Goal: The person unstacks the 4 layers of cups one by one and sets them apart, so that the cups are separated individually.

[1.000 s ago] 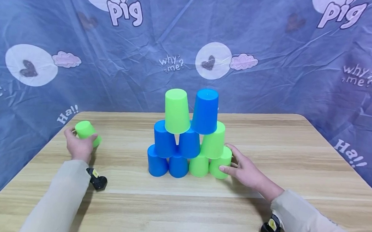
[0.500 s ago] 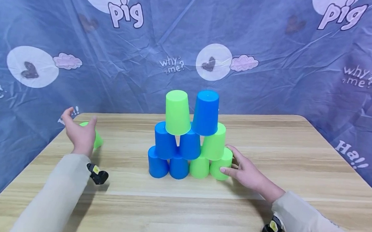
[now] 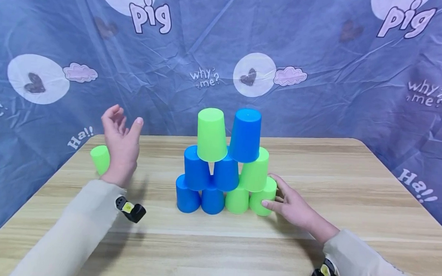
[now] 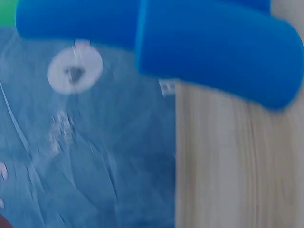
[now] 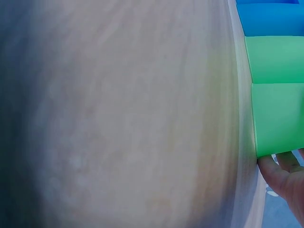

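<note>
Upside-down cups form a stack in three tiers. Its top tier has a green cup (image 3: 212, 135) and a blue cup (image 3: 245, 135); two blue cups and one green cup (image 3: 255, 169) make the middle tier. Below are two blue cups and two green ones. My right hand (image 3: 293, 203) holds the rightmost bottom green cup (image 3: 262, 199) at its side, thumb in front and fingers behind. My left hand (image 3: 122, 144) is raised at the left, fingers loosely spread and holding nothing. Behind its wrist a separate green cup (image 3: 100, 156) stands partly hidden. Blue cups (image 4: 218, 47) fill the left wrist view's top.
The light wooden table (image 3: 214, 247) reaches back to a blue printed cloth (image 3: 172, 59) hanging behind it. Black wrist cameras sit on both sleeves. Bare wood lies between the lone green cup and the stack.
My left hand let go of the lone green cup, lifted off it and moved right and up. My right hand and the stack stay in place.
</note>
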{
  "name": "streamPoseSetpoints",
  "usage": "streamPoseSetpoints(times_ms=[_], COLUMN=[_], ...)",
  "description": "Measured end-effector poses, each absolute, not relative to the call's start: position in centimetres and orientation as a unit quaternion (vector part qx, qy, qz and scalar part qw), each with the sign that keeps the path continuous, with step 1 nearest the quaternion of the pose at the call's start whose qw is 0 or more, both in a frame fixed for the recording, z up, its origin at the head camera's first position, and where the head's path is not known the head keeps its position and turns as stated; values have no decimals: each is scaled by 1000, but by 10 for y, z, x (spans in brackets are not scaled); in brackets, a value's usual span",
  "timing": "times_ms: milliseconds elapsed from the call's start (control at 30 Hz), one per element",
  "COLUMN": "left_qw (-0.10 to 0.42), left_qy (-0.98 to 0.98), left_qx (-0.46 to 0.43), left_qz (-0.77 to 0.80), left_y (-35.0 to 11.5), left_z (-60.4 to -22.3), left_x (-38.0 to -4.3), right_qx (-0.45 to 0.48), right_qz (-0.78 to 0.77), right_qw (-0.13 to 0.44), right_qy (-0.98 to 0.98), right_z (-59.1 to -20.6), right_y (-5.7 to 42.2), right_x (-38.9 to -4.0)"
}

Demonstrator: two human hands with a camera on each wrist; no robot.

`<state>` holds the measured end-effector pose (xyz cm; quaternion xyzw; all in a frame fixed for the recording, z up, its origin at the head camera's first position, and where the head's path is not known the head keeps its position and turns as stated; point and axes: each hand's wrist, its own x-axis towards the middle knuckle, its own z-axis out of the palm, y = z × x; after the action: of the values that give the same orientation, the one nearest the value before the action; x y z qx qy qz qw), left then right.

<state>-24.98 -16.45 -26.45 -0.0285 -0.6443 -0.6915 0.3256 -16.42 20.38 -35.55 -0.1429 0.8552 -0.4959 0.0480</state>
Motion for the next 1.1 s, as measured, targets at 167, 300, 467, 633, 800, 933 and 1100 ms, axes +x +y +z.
streamPoseSetpoints(times_ms=[167, 300, 467, 633, 800, 933, 1100], left_qw=[313, 287, 256, 212, 149, 106, 88], left_qy=[-642, -648, -661, -678, -706, -712, -710], left_qx=[-78, -113, -150, -176, -178, -188, -207], left_qz=[-695, -697, -689, -682, -669, -668, -667], left_y=[-145, -133, -122, -111, -101, -93, -84], left_z=[-256, -252, -247, -241, -235, -231, -228], left_x=[-238, -230, -220, -210, -201, -193, -187], right_qx=[-145, -145, -147, -145, -145, -147, -147], right_qz=[-495, -498, -498, -497, -499, -499, -499], right_qw=[46, 47, 47, 48, 49, 48, 49], right_qy=[855, 854, 853, 854, 853, 853, 852], right_z=[-356, -356, -356, -355, -355, -355, -356], right_y=[203, 203, 204, 204, 204, 203, 203], right_x=[-164, -164, -164, -164, -164, -164, -165])
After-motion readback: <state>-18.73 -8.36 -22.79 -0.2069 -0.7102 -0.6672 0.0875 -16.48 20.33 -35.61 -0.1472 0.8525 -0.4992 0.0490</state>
